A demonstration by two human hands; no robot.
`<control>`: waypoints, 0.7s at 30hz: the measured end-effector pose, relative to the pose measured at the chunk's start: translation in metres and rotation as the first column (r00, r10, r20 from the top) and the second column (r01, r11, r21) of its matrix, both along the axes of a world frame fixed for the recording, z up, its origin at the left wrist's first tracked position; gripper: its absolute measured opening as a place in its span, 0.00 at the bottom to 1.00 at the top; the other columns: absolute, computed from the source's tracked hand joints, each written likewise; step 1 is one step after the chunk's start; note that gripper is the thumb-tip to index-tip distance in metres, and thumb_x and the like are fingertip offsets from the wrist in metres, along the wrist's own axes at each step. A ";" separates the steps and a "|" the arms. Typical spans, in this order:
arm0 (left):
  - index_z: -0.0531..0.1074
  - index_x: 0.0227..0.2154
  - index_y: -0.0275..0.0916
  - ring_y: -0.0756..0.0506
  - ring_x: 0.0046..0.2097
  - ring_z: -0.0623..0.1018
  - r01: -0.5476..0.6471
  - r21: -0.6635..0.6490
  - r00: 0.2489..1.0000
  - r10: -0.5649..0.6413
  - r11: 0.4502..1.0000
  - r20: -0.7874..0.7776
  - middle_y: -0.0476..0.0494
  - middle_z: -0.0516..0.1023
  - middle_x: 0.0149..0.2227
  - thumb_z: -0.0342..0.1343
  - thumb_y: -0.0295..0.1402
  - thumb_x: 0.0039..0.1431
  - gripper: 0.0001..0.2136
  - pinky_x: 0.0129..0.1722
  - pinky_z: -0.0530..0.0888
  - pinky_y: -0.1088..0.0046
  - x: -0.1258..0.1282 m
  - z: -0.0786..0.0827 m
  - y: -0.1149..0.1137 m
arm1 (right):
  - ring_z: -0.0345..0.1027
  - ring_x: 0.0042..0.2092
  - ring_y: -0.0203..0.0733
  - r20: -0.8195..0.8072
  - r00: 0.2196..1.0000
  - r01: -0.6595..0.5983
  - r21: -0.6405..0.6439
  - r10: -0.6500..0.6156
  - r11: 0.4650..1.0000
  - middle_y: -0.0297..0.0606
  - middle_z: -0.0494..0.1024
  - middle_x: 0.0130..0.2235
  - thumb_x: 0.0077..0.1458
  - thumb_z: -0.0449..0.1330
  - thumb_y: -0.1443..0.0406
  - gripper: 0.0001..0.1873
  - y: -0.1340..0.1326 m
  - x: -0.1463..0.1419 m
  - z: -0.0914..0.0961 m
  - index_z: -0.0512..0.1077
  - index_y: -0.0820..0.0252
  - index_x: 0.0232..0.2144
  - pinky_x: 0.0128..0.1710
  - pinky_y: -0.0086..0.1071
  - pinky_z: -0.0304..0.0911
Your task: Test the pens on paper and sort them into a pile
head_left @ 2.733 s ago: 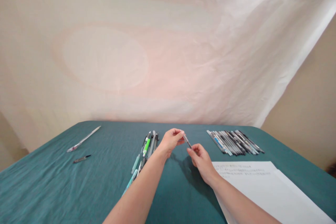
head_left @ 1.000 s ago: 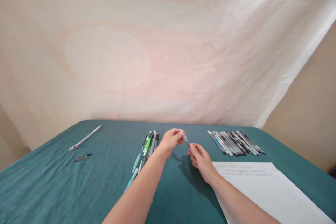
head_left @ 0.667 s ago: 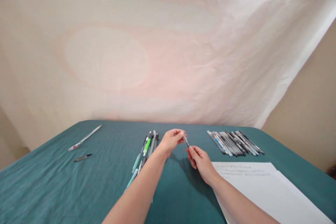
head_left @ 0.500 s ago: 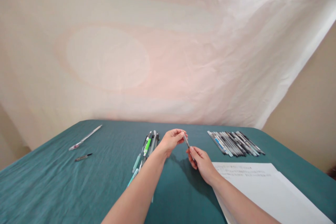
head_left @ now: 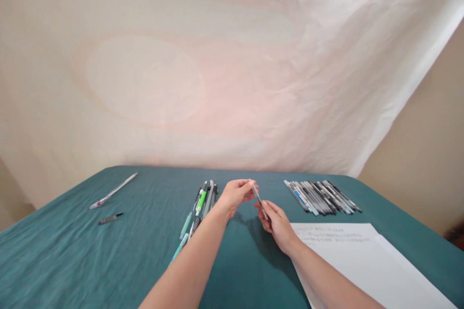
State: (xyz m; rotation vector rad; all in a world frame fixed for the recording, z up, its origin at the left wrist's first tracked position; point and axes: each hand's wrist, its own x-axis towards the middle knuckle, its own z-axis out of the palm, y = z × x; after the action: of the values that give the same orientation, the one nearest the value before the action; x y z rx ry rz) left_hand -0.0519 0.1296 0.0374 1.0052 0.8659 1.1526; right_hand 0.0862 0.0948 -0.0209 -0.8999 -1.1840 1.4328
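Note:
Between both hands, above the middle of the table, is a slim greyish pen point(head_left: 257, 194), held at a slant. My left hand point(head_left: 237, 195) pinches its upper end, closed, with thumb and fingertips. Around the lower end my right hand point(head_left: 275, 222) is closed, its fingers covering part of the pen. Left of my left hand lies a loose pile of pens point(head_left: 208, 198), one with a bright green barrel point(head_left: 201, 203); my left forearm hides some of them. A row of grey, black and blue pens point(head_left: 321, 198) lies side by side beyond my right hand.
White sheets of paper point(head_left: 362, 265) with handwriting along the top lie at the right, partly under my right forearm. On the left side of the green tablecloth point(head_left: 72, 260) are a long clear pen point(head_left: 114, 190) and a short dark-tipped pen piece point(head_left: 110, 218). A pale cloth point(head_left: 232, 82) hangs behind.
Both hands keep hold of the pen in nearly the same pose. The table and the things on it appear shifted slightly left, as the camera view has turned a little.

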 end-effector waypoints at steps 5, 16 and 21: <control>0.74 0.28 0.31 0.48 0.31 0.75 -0.108 -0.005 0.993 0.107 0.994 -0.046 0.38 0.77 0.30 0.62 0.38 0.42 0.14 0.35 0.71 0.72 0.005 -0.002 0.002 | 0.43 0.18 0.25 -0.002 0.998 0.059 0.033 -0.059 0.998 0.24 0.58 0.21 0.49 0.56 0.53 0.14 -0.001 -0.002 0.001 0.62 0.58 0.28 0.14 0.21 0.37; 0.75 0.29 0.32 0.47 0.34 0.76 -0.103 0.035 0.993 0.104 0.994 -0.052 0.39 0.78 0.30 0.62 0.36 0.42 0.12 0.38 0.72 0.71 0.003 0.000 0.001 | 0.43 0.17 0.26 0.081 0.996 0.023 0.071 -0.029 0.997 0.25 0.57 0.19 0.50 0.54 0.52 0.16 0.000 0.001 0.000 0.65 0.60 0.28 0.14 0.23 0.37; 0.75 0.29 0.32 0.46 0.34 0.77 -0.077 0.021 0.996 0.078 0.997 -0.030 0.39 0.78 0.30 0.63 0.35 0.41 0.13 0.39 0.72 0.70 0.001 0.001 0.000 | 0.42 0.17 0.25 0.030 1.000 0.007 0.047 -0.008 0.999 0.25 0.57 0.19 0.48 0.56 0.52 0.17 -0.001 0.001 0.003 0.66 0.60 0.26 0.14 0.23 0.36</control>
State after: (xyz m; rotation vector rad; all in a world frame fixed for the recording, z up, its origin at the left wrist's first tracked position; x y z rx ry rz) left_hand -0.0509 0.1297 0.0389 1.0155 0.9264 1.2165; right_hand 0.0874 0.0940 -0.0175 -0.8955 -1.2306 1.3840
